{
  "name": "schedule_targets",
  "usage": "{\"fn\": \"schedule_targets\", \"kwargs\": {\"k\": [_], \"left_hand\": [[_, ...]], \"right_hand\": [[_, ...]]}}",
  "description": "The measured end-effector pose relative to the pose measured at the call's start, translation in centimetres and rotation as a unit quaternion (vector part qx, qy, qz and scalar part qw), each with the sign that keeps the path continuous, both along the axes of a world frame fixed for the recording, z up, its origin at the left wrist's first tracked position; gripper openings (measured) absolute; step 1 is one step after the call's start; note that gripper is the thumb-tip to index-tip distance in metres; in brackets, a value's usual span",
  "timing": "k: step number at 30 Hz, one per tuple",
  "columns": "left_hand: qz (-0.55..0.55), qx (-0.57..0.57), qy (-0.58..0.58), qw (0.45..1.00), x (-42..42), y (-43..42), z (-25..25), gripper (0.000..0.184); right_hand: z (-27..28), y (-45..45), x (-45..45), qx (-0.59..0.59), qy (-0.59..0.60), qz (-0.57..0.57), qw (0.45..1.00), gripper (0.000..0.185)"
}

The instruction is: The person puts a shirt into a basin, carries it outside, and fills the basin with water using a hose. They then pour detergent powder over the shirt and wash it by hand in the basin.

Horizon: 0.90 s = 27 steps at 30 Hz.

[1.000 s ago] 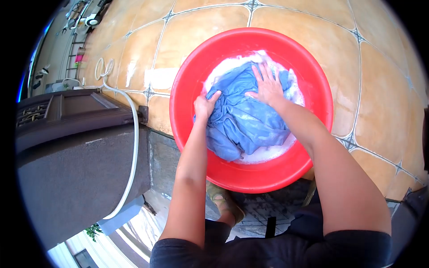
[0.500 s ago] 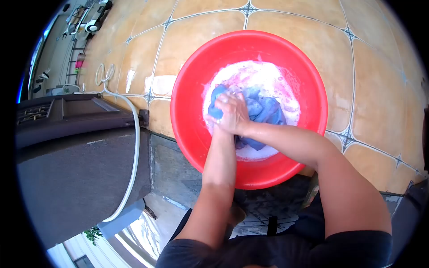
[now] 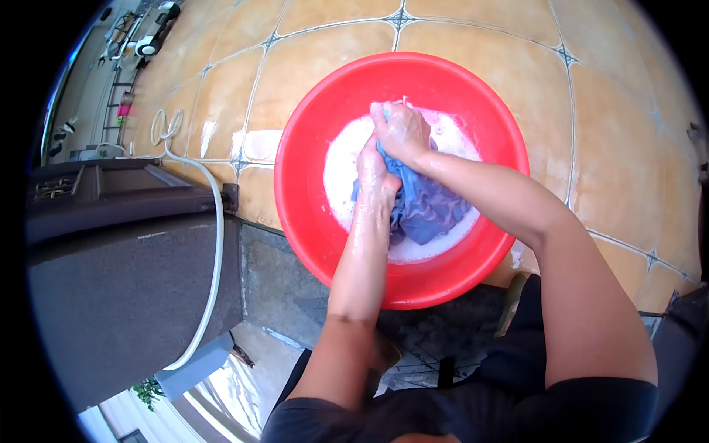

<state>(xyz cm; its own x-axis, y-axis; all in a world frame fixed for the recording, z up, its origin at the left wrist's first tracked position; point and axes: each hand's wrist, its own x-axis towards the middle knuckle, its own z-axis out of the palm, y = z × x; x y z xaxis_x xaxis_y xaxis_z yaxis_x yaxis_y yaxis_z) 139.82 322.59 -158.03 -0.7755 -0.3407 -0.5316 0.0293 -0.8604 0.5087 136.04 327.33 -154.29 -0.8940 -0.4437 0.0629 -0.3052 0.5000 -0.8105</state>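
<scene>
A wet blue-purple cloth point(image 3: 432, 209), its kind of garment not clear, lies bunched in white soapy suds point(image 3: 341, 159) inside a round red basin point(image 3: 292, 214). My right hand point(image 3: 405, 134) is closed round the upper end of the cloth, near the far side of the suds. Just left of it and lower, my left hand point(image 3: 377, 171) grips the same cloth, its thumb pointing right. The two hands sit close together, and the rest of the cloth spreads below and right of them. Part of the cloth is hidden under my hands.
The basin stands on orange floor tiles point(image 3: 317, 55), partly wet, by a grey step edge point(image 3: 273, 277). A pale hose point(image 3: 218, 244) runs over a dark gate point(image 3: 125, 192) at left. My foot point(image 3: 511, 303) is right of the basin's near side.
Both hands have moved up toward the far side of the basin, pulling the cloth along. The right hand has shifted off the left, and more cloth shows below them.
</scene>
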Motion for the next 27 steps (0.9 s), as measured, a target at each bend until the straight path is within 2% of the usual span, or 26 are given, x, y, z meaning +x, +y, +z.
{"fn": "schedule_targets", "kwargs": {"k": [1,2,3,4,5,6,7,8,9,12,14,15,16,18,20,21,24,25,27], "left_hand": [[0.051,-0.124,-0.069,0.989,-0.2,-0.9,-0.6,0.029],[0.012,-0.016,0.157,0.987,0.1,-0.3,-1.7,0.028],[-0.028,0.089,0.375,0.922,0.4,0.8,-1.0,0.028],[-0.028,0.082,0.329,0.940,0.8,-1.4,-4.0,0.031],[-0.029,0.077,0.283,0.956,1.2,-3.7,-7.0,0.033],[-0.030,0.077,0.170,0.982,2.3,-2.5,-4.3,0.034],[-0.034,0.078,0.066,0.994,2.1,0.1,1.5,0.036],[-0.040,0.075,-0.030,0.996,1.7,1.4,5.0,0.037],[-0.059,0.106,-0.004,0.993,2.3,0.5,4.8,0.042],[-0.104,-0.011,-0.068,0.992,4.0,-4.9,4.9,0.042],[-0.036,-0.226,-0.158,0.960,3.9,-7.6,4.3,0.049],[-0.032,-0.471,-0.290,0.832,3.5,-10.3,-0.4,0.060],[-0.050,-0.708,-0.334,0.620,3.5,-10.6,-2.6,0.077],[-0.214,-0.726,-0.393,0.522,3.8,-9.6,-6.8,0.086],[-0.243,-0.775,-0.427,0.398,4.8,-8.6,-10.7,0.091],[-0.264,-0.790,-0.407,0.374,5.3,-8.6,-11.5,0.094],[-0.231,-0.737,-0.433,0.465,6.0,-8.4,-9.4,0.100],[-0.174,-0.726,-0.448,0.492,6.1,-8.4,-8.7,0.096],[-0.255,-0.615,-0.503,0.551,5.6,-8.8,-6.7,0.088]], "right_hand": [[0.4,0.7,1.5,-0.023,0.020,0.015,0.999,0.033],[0.6,1.3,2.5,-0.045,0.033,0.027,0.998,0.033],[0.5,1.5,2.7,-0.046,0.027,0.060,0.997,0.035],[0.6,1.3,2.5,-0.052,0.023,0.092,0.994,0.036],[1.1,0.9,1.1,-0.040,0.009,0.066,0.997,0.037],[1.1,0.8,-1.2,-0.024,-0.011,0.044,0.999,0.038],[0.3,1.2,-3.4,-0.029,0.007,0.012,0.999,0.041],[-1.4,1.5,-5.3,-0.021,0.051,-0.015,0.998,0.045],[-2.8,2.2,-6.5,-0.027,0.054,0.063,0.996,0.049],[-2.1,5.3,-9.3,0.133,0.055,0.170,0.975,0.055],[-3.2,6.3,-11.2,0.225,-0.007,0.154,0.962,0.061],[-5.1,6.0,-10.6,0.229,0.022,0.156,0.961,0.069],[-7.4,5.5,-8.6,0.259,0.086,0.159,0.949,0.072],[-11.5,4.7,-4.2,0.319,0.220,0.159,0.908,0.080],[-14.9,4.7,-3.8,0.311,0.279,0.311,0.854,0.085],[-15.7,4.7,-3.6,0.302,0.304,0.385,0.817,0.088],[-8.6,4.5,-6.7,0.407,0.167,0.363,0.822,0.087],[-10.1,4.0,-5.9,0.409,0.153,0.282,0.854,0.088],[-12.6,3.8,-4.0,0.345,0.215,0.276,0.871,0.090]]}}
